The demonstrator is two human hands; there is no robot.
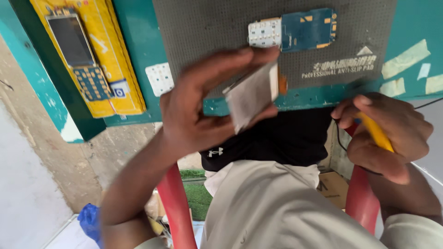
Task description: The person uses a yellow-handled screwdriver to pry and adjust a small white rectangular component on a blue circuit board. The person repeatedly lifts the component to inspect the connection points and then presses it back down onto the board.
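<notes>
My left hand (203, 108) holds a small flat silver-grey part (251, 94), blurred, pinched between fingers and thumb just in front of the table's near edge. My right hand (385, 133) is closed around a yellow-handled tool (376, 131) with a thin black cord beside it. On the grey anti-slip mat (207, 32) beyond lies a blue circuit board (308, 28) joined to a white keypad piece (264, 33).
A dismantled phone with screen and keypad (78, 55) rests on a yellow box (115, 64) at the left of the teal table (138, 41). A loose white keypad (159, 78) lies beside the mat. Red chair legs (177, 207), a blue bag (90, 221) and a cardboard box (333, 186) are below.
</notes>
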